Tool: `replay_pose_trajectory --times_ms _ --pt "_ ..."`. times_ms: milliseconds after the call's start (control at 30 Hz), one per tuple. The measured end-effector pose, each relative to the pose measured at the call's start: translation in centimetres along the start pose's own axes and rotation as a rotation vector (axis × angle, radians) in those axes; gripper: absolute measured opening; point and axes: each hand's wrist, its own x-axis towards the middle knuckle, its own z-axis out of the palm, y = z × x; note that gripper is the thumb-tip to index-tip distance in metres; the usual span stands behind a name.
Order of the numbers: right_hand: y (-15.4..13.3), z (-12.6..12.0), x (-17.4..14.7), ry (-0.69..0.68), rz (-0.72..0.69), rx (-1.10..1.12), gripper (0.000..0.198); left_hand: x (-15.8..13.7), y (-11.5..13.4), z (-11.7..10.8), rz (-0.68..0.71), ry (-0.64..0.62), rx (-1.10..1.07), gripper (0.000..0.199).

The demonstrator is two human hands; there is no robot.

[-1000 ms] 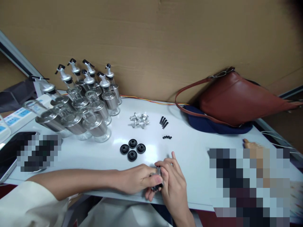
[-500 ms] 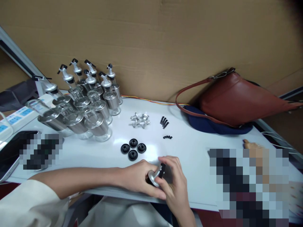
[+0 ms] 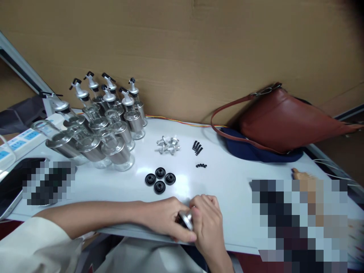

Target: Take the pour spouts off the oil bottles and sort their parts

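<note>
Near the table's front edge, a silver and black pour spout is between my two hands. My left hand is closed around its dark lower end. Curled over its top is my right hand, whose fingers hide the black lever. Just beyond lie several round black stoppers. Farther back are several silver spout pieces, with slim black levers and a short row of tiny black parts to their right.
Several glass bottles with metal sleeves crowd the left side, some topped with spouts. A power strip and a dark-screened device lie beyond them. At right are a brown leather bag, a navy cloth item and a blurred-out area.
My right hand has closed over the top of the pour spout, covering the black lever that showed before. My left hand has barely moved.
</note>
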Motion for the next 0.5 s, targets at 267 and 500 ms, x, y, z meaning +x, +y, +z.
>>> replay_pose_trajectory --times_ms 267,500 --pt "0.33 -0.43 0.02 0.079 0.486 0.228 0.047 0.35 -0.07 -0.32 -0.043 0.128 -0.183 0.025" --pt "0.66 -0.76 0.30 0.155 0.406 0.273 0.022 0.52 0.13 -0.14 0.012 0.228 -0.528 0.048"
